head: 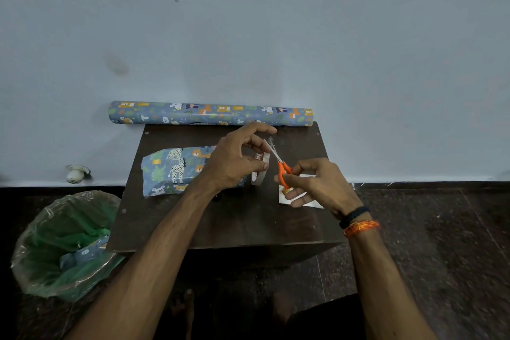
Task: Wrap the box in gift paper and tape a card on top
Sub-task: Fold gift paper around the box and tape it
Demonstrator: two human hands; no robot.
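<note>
A box wrapped in blue animal-print gift paper [171, 168] lies on the left of a small dark table [237, 218]. My left hand [237, 157] hovers over its right end and pinches a strip of tape pulled from the white tape roll [259, 171], which stands on edge just beyond it. My right hand [317, 185] grips orange-handled scissors [281, 165], their blades pointing up at the tape strip. Under my right hand a white card [311, 201] lies on the table, partly hidden.
A roll of the same gift paper [209, 113] lies along the table's back edge against the wall. A bin with a green liner [63, 243] and paper scraps stands on the floor at the left. Dark floor surrounds the table.
</note>
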